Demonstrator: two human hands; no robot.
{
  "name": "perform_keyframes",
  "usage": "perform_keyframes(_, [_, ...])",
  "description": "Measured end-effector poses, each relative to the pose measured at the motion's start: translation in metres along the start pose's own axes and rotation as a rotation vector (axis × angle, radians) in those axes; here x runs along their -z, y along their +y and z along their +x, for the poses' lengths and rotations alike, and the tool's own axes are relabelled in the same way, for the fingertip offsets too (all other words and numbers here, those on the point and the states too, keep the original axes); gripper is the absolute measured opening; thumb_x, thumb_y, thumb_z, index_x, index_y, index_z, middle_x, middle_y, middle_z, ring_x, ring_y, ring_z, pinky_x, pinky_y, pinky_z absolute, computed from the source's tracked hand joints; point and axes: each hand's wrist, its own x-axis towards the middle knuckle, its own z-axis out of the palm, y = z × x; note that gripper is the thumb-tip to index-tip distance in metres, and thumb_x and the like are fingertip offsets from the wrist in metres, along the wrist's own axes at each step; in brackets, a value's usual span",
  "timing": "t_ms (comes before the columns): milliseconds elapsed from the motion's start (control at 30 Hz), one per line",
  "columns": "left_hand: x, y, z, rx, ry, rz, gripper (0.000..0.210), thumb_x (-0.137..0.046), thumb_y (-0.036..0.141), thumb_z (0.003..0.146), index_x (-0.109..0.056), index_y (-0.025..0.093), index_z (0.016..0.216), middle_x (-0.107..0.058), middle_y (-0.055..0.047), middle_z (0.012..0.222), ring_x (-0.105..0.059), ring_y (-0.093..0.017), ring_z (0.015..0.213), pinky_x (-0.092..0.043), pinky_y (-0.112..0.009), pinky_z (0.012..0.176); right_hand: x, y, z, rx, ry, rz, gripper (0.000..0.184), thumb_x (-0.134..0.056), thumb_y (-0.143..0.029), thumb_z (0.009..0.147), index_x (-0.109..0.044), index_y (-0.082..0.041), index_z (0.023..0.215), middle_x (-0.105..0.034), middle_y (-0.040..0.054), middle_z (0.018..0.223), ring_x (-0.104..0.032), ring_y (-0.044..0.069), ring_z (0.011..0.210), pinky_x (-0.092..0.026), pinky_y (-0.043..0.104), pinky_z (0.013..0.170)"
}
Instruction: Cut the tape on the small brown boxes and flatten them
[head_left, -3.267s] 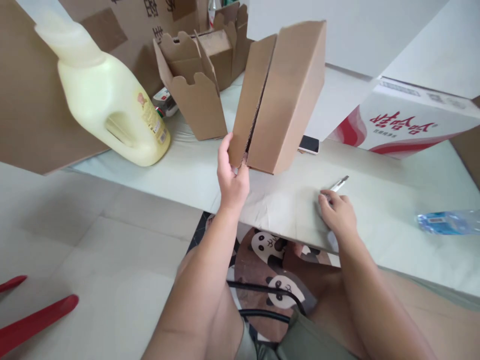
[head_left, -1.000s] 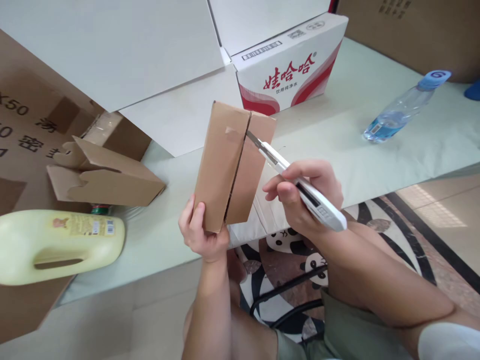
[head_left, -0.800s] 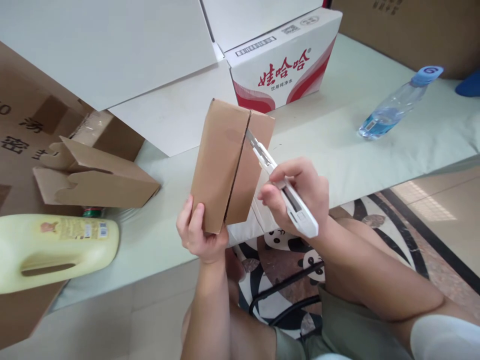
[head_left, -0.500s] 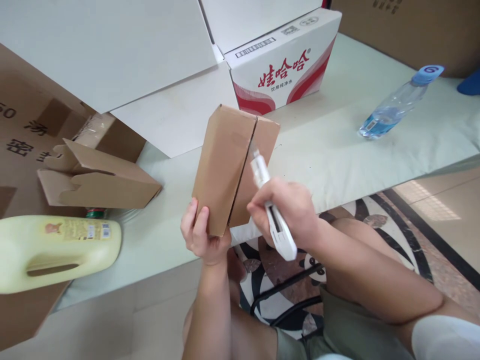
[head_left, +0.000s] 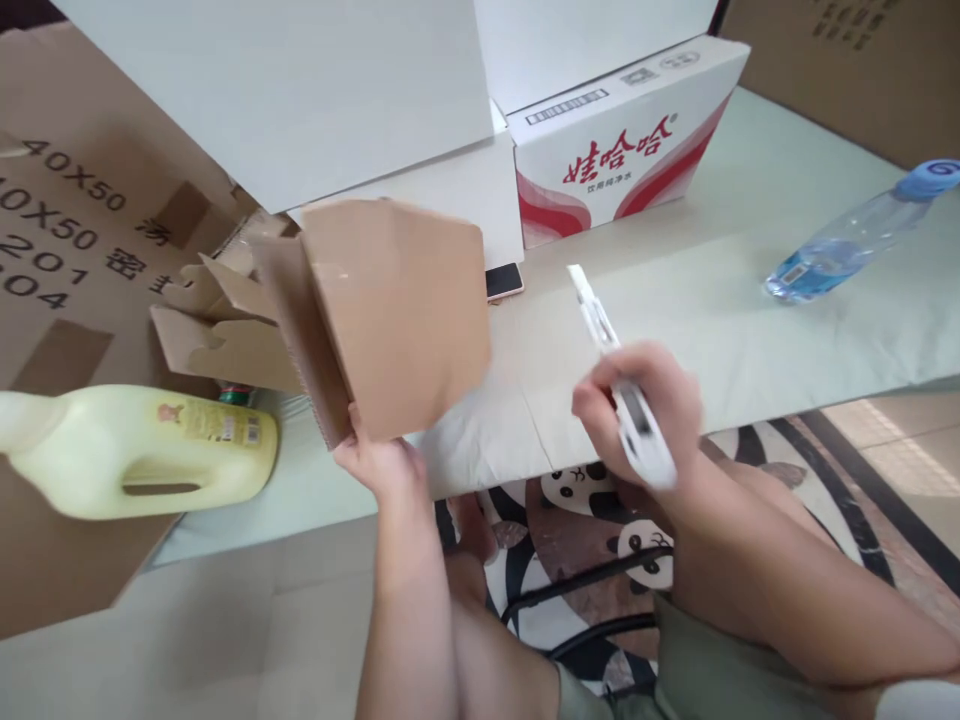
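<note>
My left hand (head_left: 382, 460) grips the lower edge of a brown cardboard box (head_left: 405, 310), which is tilted up over the table with a flap or side standing out at its left. In my right hand (head_left: 641, 410) is a white box cutter (head_left: 600, 320), fingers wrapped round its body and blade end pointing up and away. The cutter is apart from the box, to its right. Both the cutter and the hand are slightly blurred.
A pale yellow jug (head_left: 202, 450) and an opened small carton (head_left: 232, 340) are at the left. White cartons (head_left: 622, 160) stand behind, a phone (head_left: 504, 281) before them. A water bottle (head_left: 840, 240) lies at the right on the pale tablecloth (head_left: 735, 330).
My left hand has turned the box and moved it left, so another face shows. My right hand has drawn the cutter away from the seam, to the right. The view has shifted too.
</note>
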Motion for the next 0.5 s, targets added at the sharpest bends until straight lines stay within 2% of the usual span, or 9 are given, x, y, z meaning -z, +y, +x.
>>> perform_keyframes(33, [0.003, -0.001, 0.003, 0.116, 0.021, -0.058, 0.019, -0.061, 0.029, 0.08, -0.062, 0.022, 0.098, -0.068, -0.005, 0.103, -0.067, -0.02, 0.101, -0.055, -0.037, 0.091, -0.004, 0.011, 0.003, -0.12, -0.058, -0.115, 0.008, -0.059, -0.03, 0.088, -0.053, -0.026, 0.091, -0.062, -0.0025, 0.063, -0.054, 0.015, 0.05, -0.04, 0.028, 0.052])
perform_keyframes(100, [0.009, -0.004, 0.008, 0.356, 0.072, -0.103, 0.019, -0.057, 0.024, 0.076, -0.061, 0.024, 0.095, -0.066, -0.005, 0.097, -0.068, -0.019, 0.095, -0.056, -0.037, 0.088, -0.012, 0.036, 0.009, -0.312, -0.238, -0.319, 0.024, -0.061, -0.03, 0.084, -0.056, -0.024, 0.106, -0.067, 0.0017, 0.075, -0.06, 0.019, 0.06, -0.042, 0.031, 0.056])
perform_keyframes(200, [0.016, -0.008, 0.012, 0.632, 0.077, -0.104, 0.015, -0.054, 0.021, 0.073, -0.058, 0.023, 0.088, -0.065, -0.004, 0.089, -0.068, -0.017, 0.089, -0.055, -0.037, 0.091, -0.02, 0.065, 0.009, -0.442, -0.491, -0.544, 0.05, -0.06, -0.024, 0.08, -0.055, -0.019, 0.13, -0.069, 0.0121, 0.098, -0.066, 0.028, 0.08, -0.047, 0.036, 0.065])
perform_keyframes(267, [0.018, -0.011, 0.013, 0.744, 0.023, -0.073, 0.013, -0.054, 0.019, 0.071, -0.056, 0.022, 0.084, -0.065, -0.003, 0.084, -0.068, -0.015, 0.085, -0.055, -0.035, 0.091, -0.023, 0.073, 0.005, -0.417, -0.555, -0.615, 0.062, -0.062, -0.023, 0.077, -0.054, -0.019, 0.139, -0.062, 0.0202, 0.121, -0.065, 0.036, 0.103, -0.051, 0.044, 0.078])
perform_keyframes(367, [0.017, -0.011, 0.012, 0.821, -0.038, -0.022, 0.016, -0.055, 0.014, 0.065, -0.055, 0.021, 0.079, -0.063, -0.001, 0.074, -0.065, -0.012, 0.072, -0.056, -0.031, 0.083, -0.025, 0.072, -0.001, -0.301, -0.586, -0.517, 0.065, -0.063, -0.029, 0.078, -0.055, -0.022, 0.142, -0.045, 0.0235, 0.147, -0.048, 0.045, 0.133, -0.045, 0.06, 0.1])
perform_keyframes(433, [0.018, -0.01, 0.011, 0.839, -0.08, -0.003, 0.019, -0.057, 0.011, 0.061, -0.056, 0.02, 0.077, -0.062, 0.0, 0.07, -0.064, -0.012, 0.065, -0.056, -0.029, 0.076, -0.026, 0.067, -0.002, -0.212, -0.581, -0.32, 0.062, -0.062, -0.036, 0.081, -0.054, -0.022, 0.14, -0.043, 0.0215, 0.152, -0.041, 0.043, 0.141, -0.04, 0.062, 0.108])
perform_keyframes(500, [0.019, -0.009, 0.01, 0.872, -0.139, 0.022, 0.021, -0.06, 0.01, 0.058, -0.058, 0.019, 0.077, -0.063, -0.001, 0.067, -0.063, -0.013, 0.061, -0.055, -0.03, 0.069, -0.029, 0.063, 0.0, -0.152, -0.527, -0.101, 0.057, -0.064, -0.038, 0.08, -0.056, -0.02, 0.134, -0.052, 0.0198, 0.144, -0.048, 0.039, 0.136, -0.046, 0.058, 0.105])
